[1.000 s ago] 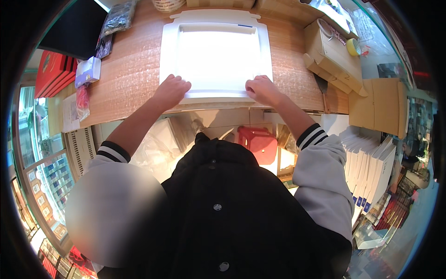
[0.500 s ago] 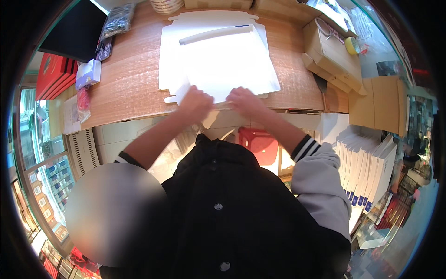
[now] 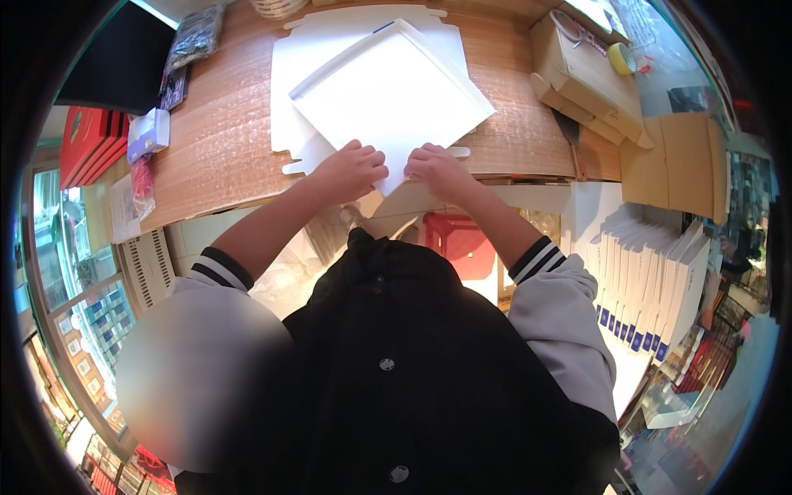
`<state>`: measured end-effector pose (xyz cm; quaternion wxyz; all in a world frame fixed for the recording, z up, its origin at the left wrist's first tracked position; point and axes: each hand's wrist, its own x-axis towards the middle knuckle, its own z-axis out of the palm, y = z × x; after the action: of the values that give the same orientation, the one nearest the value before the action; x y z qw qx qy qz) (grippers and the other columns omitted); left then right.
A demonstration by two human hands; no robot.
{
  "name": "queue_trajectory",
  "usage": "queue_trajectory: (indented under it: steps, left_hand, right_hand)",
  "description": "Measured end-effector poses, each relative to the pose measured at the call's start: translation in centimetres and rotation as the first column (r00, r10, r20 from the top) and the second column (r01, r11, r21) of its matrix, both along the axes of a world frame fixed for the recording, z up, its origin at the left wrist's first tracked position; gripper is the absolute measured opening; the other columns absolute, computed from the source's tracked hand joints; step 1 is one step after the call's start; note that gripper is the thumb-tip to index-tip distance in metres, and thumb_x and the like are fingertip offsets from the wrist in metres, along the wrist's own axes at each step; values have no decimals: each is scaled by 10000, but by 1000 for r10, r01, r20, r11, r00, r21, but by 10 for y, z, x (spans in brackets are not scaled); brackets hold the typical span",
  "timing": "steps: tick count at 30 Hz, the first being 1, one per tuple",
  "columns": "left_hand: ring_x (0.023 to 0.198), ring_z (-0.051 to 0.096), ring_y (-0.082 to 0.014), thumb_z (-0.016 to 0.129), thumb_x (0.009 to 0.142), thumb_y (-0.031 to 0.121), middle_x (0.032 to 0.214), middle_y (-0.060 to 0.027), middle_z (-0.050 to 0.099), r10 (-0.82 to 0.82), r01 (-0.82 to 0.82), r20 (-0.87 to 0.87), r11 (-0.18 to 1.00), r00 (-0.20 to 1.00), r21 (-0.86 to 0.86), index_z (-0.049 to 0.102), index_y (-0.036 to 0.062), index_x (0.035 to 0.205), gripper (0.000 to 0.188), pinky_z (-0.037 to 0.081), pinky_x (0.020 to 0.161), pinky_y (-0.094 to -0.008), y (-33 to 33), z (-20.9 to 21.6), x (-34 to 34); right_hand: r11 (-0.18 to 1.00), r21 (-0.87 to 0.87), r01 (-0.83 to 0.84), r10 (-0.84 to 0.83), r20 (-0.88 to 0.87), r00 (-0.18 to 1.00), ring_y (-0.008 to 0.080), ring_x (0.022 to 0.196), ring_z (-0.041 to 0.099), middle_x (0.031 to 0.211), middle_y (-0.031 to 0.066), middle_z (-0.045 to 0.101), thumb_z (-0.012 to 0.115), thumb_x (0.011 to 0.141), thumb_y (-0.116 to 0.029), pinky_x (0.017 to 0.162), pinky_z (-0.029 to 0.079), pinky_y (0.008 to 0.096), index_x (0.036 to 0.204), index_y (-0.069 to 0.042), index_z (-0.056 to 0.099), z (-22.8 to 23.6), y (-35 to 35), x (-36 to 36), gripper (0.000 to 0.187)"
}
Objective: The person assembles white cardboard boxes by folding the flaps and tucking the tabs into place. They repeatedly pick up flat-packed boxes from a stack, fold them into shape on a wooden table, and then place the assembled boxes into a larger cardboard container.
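A shallow white cardboard box tray (image 3: 388, 91) lies turned like a diamond on the wooden table (image 3: 223, 140), on top of a flat white die-cut cardboard sheet (image 3: 297, 58). My left hand (image 3: 351, 169) and my right hand (image 3: 437, 169) sit side by side at the tray's nearest corner, fingers curled onto its edge. Both hands pinch that corner at the table's front edge. My forearms come up from striped cuffs on a black and grey jacket.
Brown cardboard boxes (image 3: 586, 78) and a tape roll (image 3: 620, 58) stand at the right. Red packages (image 3: 87, 144) and a small box (image 3: 148, 132) lie at the left, and a dark screen (image 3: 115, 58) stands behind them. A stack of white boxes (image 3: 652, 280) and a red stool (image 3: 462, 243) sit below the table.
The white tray has been turned from square-on to a diamond position and pulled nearer. My hands moved from its front edge, wide apart, to close together at its near corner.
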<state>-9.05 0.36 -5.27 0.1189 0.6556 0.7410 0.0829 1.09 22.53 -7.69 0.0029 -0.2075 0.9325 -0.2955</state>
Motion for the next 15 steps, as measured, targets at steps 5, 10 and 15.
queue_trajectory:
  steps: [5, 10, 15]
  left_hand:
    - [960, 520, -194, 721, 718, 123, 973, -14, 555, -2, 6, 141, 1000, 990, -29, 560, 134, 901, 244, 379, 829, -342, 5, 1, 8]
    - [985, 512, -205, 696, 733, 117, 980, -23, 558, 45, -57, 61, 978, 997, 203, 551, 110, 887, 211, 379, 839, -356, -6, -14, 18]
    - [974, 518, -204, 622, 771, 163, 960, -37, 560, 231, -213, 2, 895, 973, 393, 551, 89, 910, 173, 377, 858, -357, -6, 10, 39]
  right_hand:
    - [999, -22, -25, 26, 35, 999, 234, 932, 549, 903, 29, 608, 623, 772, -63, 848, 446, 350, 847, -100, 650, 0, 5, 3, 88]
    - [1000, -23, -8, 9, 40, 999, 239, 929, 551, 897, 33, 608, 622, 769, -56, 839, 449, 350, 841, -100, 651, 8, 5, 2, 90]
    - [999, -40, 22, -21, 29, 999, 252, 911, 556, 890, 48, 602, 604, 769, -47, 827, 451, 355, 835, -87, 646, 4, -9, -1, 87]
